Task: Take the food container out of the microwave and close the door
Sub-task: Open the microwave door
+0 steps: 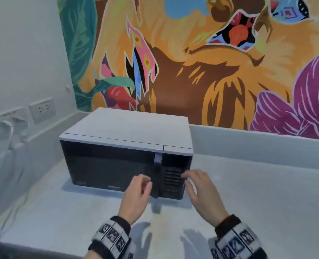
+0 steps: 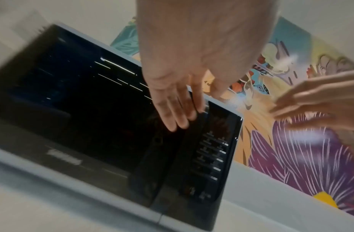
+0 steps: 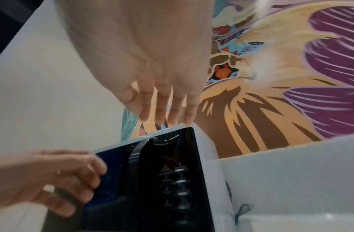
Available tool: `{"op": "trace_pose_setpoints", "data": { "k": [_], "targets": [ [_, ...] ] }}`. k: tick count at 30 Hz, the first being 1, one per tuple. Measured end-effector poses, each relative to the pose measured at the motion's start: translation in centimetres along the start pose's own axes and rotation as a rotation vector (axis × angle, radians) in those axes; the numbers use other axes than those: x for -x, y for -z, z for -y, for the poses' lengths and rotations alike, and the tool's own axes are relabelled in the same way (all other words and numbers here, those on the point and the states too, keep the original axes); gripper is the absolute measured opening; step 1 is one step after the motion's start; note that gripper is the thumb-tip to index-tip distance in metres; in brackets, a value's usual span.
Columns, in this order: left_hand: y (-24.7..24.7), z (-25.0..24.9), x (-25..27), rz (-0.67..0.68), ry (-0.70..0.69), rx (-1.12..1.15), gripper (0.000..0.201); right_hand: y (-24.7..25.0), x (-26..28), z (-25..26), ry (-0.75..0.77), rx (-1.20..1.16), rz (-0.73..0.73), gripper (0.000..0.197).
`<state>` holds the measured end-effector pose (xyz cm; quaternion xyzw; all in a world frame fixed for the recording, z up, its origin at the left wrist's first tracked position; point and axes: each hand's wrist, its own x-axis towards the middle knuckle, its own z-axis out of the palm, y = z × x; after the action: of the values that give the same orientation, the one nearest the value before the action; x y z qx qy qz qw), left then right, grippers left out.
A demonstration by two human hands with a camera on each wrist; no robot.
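Nearest to us, at the bottom of the head view, our two wrists wear dark cuffs with patterned bands (image 1: 111, 238). Just beyond them our left hand (image 1: 136, 195) is raised in front of the microwave door, its fingers loosely bent and holding nothing; the left wrist view shows those fingers (image 2: 173, 108) reaching toward the upright door handle (image 1: 157, 174), though the blur keeps us from telling whether they touch it. Our right hand (image 1: 201, 191) hangs beside it, in front of the button panel (image 1: 173, 177), fingers relaxed and spread, gripping nothing.

Past our hands the microwave (image 1: 128, 131) stands on the pale counter (image 1: 257, 193), its white top bare and its dark door (image 1: 108, 167) shut flush with the front. We cannot see any food container; the door glass is too dark to show what is inside.

Farther back, on the left, a wall outlet (image 1: 42, 109) sits on the white wall, with a white cord (image 1: 11, 135) running down beside it. Behind everything a bright painted mural (image 1: 201, 62) covers the far wall.
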<state>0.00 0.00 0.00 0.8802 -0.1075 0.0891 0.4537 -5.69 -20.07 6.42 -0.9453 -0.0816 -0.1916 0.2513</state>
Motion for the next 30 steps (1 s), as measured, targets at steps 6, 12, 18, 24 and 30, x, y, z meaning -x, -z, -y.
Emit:
{"op": "trace_pose_setpoints", "data": {
  "k": [6,12,18,24,30],
  "targets": [
    [-3.3,-4.2,-5.5,0.035,0.264,0.124,0.049,-3.2,-7.6,-1.2,0.028,0.359,0.061,0.049],
    [-4.3,-3.6,-6.2,0.026,0.311,0.398,0.034,-3.8,-8.1,-2.3,0.047,0.355,0.100,0.049],
    [-4.2,-4.0,-5.4,-0.005,0.280,0.388,0.033,-3.5,-8.1,-2.6,0.044,0.307,0.147,0.051],
    [-4.2,-3.8,-5.1,-0.013,0.261,0.388,0.032,-3.6,-7.9,-2.9,0.047,0.287,0.144,0.050],
    [-3.2,-3.1,-2.5,0.026,0.240,0.379,0.033,-3.6,-8.1,-2.8,0.027,0.280,0.143,0.050]
  ]
}}
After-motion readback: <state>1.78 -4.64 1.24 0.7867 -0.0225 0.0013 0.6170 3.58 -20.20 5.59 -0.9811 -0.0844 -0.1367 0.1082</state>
